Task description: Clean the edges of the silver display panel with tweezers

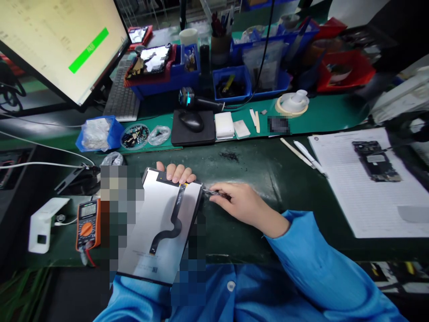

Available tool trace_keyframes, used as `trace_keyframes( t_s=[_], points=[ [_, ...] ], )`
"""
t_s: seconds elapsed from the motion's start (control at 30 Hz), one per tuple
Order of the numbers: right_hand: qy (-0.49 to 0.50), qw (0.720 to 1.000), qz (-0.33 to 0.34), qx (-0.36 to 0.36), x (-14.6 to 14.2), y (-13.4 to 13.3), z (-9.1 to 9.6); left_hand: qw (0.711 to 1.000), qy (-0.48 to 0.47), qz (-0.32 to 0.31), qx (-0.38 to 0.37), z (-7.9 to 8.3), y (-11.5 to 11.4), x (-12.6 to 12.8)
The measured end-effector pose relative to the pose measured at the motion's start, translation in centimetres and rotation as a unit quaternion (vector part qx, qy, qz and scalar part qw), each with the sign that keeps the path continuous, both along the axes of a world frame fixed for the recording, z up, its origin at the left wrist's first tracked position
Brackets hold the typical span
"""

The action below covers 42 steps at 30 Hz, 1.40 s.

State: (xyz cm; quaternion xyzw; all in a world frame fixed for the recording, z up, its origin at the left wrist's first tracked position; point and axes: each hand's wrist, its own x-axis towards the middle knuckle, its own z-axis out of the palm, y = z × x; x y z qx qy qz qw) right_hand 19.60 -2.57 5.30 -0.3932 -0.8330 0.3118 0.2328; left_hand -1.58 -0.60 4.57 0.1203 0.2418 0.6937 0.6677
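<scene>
My left hand [177, 173] is closed over the far edge of a tablet-sized display panel [134, 243], fingertips on top; the rest of the hand is behind the panel. The panel is tilted, its silvery-white back towards me. A black flex cable [176, 209] curves down across that back. My right hand [239, 201] pinches a slim metal-tipped tool [221, 194]; its exact kind is hidden in the fingers. The tool's tip is at the panel's upper right corner. Dark shavings [229, 156] lie on the work mat beyond the hands.
An orange multimeter [87, 226] and a white bracket [45, 223] lie at left. Ahead are a mouse [191, 121], a barcode scanner [199, 100] and blue parts bins [232, 83]. A circuit board [376, 161] rests on lined paper [362, 219] at right. The monitor [63, 36] shows a green PASS bar.
</scene>
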Motion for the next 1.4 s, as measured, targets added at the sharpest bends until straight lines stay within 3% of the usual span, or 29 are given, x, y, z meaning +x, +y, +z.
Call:
trace_keyframes(
  t_s=[0.27,0.43,0.63,0.87,1.03,1.27,1.4],
  points=[
    [-0.03,0.999,0.01,0.039,0.1,0.1,0.0,0.999,0.037,-0.027,-0.006,0.4,-0.4,-0.4],
    [-0.005,1.0,-0.004,-0.016,-0.1,0.0,0.0,1.0,0.004,0.006,0.023,-1.2,0.4,-0.4],
    [-0.031,0.998,0.005,0.048,0.0,0.1,-0.3,0.999,0.013,0.025,0.017,-2.5,1.0,-0.6],
    [0.009,1.0,0.002,-0.005,-0.2,-0.2,-0.2,0.999,0.031,0.045,0.001,-2.6,1.0,-0.6],
    [-0.014,0.999,0.018,0.046,0.0,0.0,-0.2,0.999,0.025,0.043,0.015,-2.5,0.9,-0.5],
    [0.006,1.0,0.01,0.003,0.0,-0.1,-0.3,0.998,0.058,0.039,0.003,-1.7,1.0,-0.1],
    [-0.013,0.999,0.02,0.042,0.1,0.1,-0.5,0.997,0.063,0.039,-0.025,-1.3,1.0,0.0]
  ],
)
